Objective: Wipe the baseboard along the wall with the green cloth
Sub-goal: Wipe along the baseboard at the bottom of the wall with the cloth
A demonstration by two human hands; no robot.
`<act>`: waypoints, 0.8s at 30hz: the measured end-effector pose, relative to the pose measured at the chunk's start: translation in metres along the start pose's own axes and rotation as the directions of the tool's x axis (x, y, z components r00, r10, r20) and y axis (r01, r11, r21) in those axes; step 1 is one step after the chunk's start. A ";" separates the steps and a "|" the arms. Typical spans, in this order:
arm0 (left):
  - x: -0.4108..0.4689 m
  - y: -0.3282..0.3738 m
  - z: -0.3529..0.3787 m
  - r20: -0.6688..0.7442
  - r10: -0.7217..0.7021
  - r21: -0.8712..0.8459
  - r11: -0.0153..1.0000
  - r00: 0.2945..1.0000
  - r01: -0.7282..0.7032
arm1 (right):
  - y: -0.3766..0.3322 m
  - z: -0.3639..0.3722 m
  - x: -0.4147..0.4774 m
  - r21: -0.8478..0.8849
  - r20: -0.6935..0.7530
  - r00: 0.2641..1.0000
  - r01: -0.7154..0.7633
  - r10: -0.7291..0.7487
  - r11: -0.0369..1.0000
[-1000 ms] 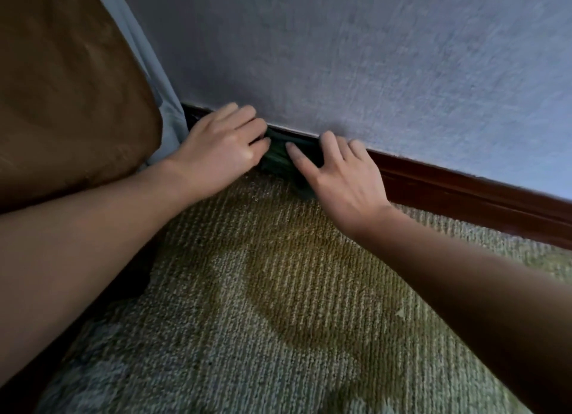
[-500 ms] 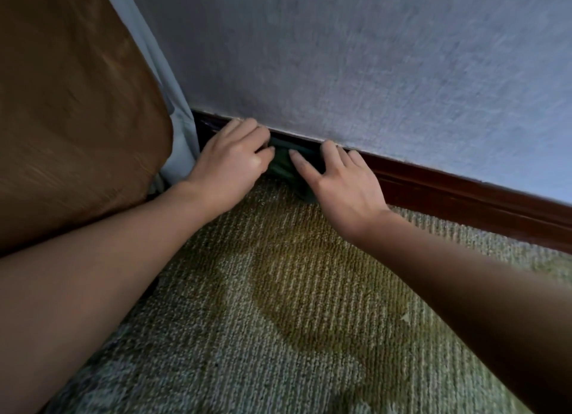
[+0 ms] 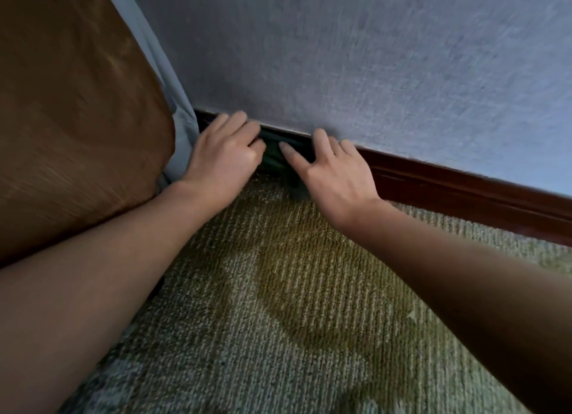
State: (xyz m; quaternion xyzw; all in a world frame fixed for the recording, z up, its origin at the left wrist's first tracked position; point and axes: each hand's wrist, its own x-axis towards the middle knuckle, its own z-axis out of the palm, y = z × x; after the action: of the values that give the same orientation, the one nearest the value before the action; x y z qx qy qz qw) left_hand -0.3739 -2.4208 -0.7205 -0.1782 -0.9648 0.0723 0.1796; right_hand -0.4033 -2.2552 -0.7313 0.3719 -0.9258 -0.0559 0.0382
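The green cloth [image 3: 275, 157] sits against the baseboard [image 3: 448, 186] at twelve o'clock, with the left hand [image 3: 224, 158] curled on it and the right hand [image 3: 335, 176] pressing it, fingers straight and spread.

Both bare forearms reach from the lower corners toward mid-frame. The left hand [image 3: 225, 162] has bent fingers, tips hidden; the right hand [image 3: 335, 178] lies palm-down, fingers straight and spread.
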 end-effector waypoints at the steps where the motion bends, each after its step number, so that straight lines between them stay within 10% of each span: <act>1: -0.001 0.000 0.000 0.006 -0.017 -0.028 0.999 1.000 0.017 | -0.001 0.001 0.001 0.009 0.006 1.000 -0.007 0.007 1.000; 24: -0.014 -0.023 0.017 -0.134 -0.272 -0.134 0.958 0.953 0.255 | -0.028 0.001 0.029 0.046 0.020 0.994 0.106 -0.107 0.993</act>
State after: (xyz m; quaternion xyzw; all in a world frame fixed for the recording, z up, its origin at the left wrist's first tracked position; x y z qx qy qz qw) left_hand -0.3751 -2.4482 -0.7356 -0.0627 -0.9660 -0.0220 0.2497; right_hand -0.4049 -2.2954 -0.7354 0.4209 -0.9060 -0.0414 0.0164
